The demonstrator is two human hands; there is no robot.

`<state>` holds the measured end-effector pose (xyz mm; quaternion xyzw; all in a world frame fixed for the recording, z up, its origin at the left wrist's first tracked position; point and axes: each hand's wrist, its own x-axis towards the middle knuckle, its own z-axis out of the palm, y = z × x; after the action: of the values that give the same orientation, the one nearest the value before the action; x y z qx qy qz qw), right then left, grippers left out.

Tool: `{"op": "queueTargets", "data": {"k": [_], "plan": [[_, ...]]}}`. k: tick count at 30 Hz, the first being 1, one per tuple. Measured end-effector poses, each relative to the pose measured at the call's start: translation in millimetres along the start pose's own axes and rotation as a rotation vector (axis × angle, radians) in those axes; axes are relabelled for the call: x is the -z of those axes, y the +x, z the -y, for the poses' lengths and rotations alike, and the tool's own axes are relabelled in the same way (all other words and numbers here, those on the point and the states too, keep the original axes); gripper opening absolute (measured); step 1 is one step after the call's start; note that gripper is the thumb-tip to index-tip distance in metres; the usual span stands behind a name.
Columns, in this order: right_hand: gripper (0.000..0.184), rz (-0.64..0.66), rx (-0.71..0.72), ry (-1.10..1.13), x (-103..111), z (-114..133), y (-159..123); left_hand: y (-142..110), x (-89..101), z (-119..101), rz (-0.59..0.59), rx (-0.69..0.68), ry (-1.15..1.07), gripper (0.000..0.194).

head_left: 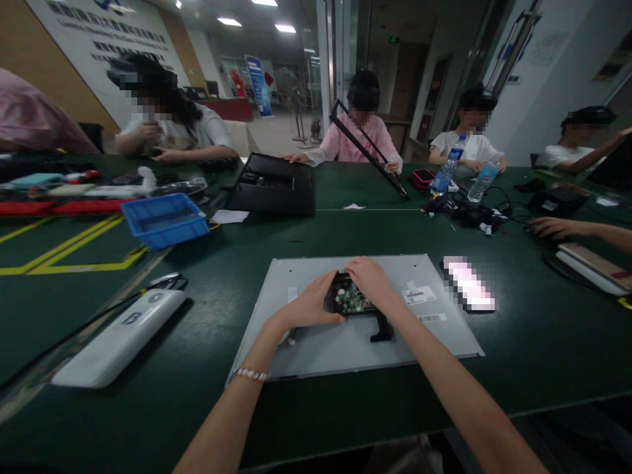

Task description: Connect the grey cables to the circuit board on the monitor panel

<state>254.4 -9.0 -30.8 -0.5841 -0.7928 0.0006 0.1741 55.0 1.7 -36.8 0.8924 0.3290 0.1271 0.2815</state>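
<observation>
Both of my hands are on a black plastic housing with a green circuit board (351, 299) in it, over the middle of a grey metal panel (316, 345). My left hand (312, 301) grips the housing's left side, thumb along the lower edge. From the upper right, my right hand (368, 280) is closed over the housing's other side, its fingertips partly hidden. A black arm-like bracket (381, 327) sticks out below the board, toward me. White labels (419, 295) are stuck on the panel's right part.
A white case (123, 339) with a cable lies left, a blue bin (165, 220) beyond it. A lit phone (468, 283) is right of the panel. Across the table (345, 234), a person (363, 128) holds a black frame beside a black monitor cover (271, 187). Bottles (450, 164) stand back right.
</observation>
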Motion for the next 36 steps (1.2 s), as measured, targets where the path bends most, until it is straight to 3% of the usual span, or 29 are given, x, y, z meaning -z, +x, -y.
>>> {"op": "queueTargets", "data": {"k": [4, 28, 36], "plan": [[0.027, 0.074, -0.007, 0.035, -2.8, -1.0, 0.4, -0.7, 0.3, -1.0, 0.008, 0.037, -0.004, 0.107], [0.027, 0.061, -0.032, 0.146, -7.2, -3.2, 2.9, -0.9, -2.6, 4.5, -0.009, 0.009, 0.015, 0.11], [0.028, -0.022, -0.024, 0.168, 15.8, -16.0, -6.3, -2.3, -0.3, 2.8, -0.003, -0.009, 0.02, 0.108]]}}
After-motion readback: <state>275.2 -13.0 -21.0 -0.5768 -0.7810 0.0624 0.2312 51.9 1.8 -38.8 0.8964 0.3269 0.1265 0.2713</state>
